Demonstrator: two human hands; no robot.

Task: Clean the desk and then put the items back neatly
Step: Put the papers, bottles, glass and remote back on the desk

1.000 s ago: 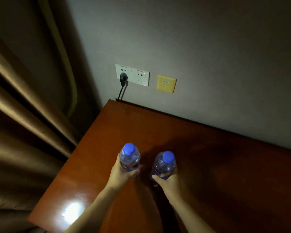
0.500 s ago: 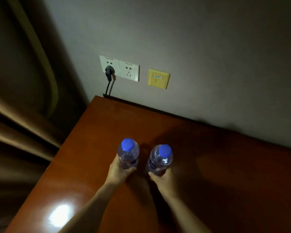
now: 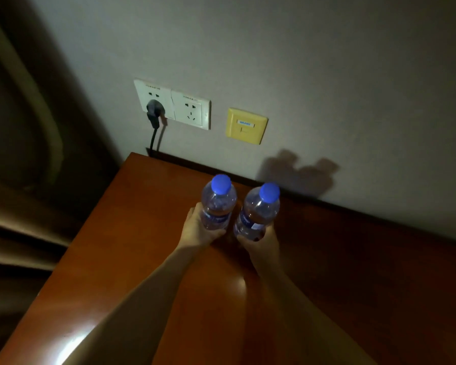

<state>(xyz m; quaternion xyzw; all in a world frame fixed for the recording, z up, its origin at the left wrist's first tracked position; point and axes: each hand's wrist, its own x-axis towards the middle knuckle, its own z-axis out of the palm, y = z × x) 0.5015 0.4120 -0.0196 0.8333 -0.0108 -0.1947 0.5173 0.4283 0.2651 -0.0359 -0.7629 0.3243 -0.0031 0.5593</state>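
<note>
In the head view, the left hand (image 3: pixel 198 230) holds the left bottle (image 3: pixel 218 206) with the fingers curled around its lower body, and the right hand (image 3: pixel 261 241) holds the right bottle (image 3: pixel 257 213) in the same way, low on the body. Both bottles stand nearly upright, just beside each other, over the far part of the desk (image 3: pixel 148 246) and near the wall (image 3: pixel 327 75). Whether their bases touch the wood, I cannot tell, because the hands hide them.

Each bottle is of clear plastic with a blue cap (image 3: pixel 221 183) and a label band around the middle. They look full or almost full, so I judge them rather heavy for their size, and steady when they stand. The thin plastic will give a little under pressure, and the smooth wall can slip, so the best hold is around the middle at the label, as both hands do here, not at the cap.

On the wall behind are a white socket (image 3: pixel 174 104) with a black plug (image 3: pixel 154 113) in it and a yellow plate (image 3: pixel 246 125). At the left hangs a curtain (image 3: pixel 24 167).
</note>
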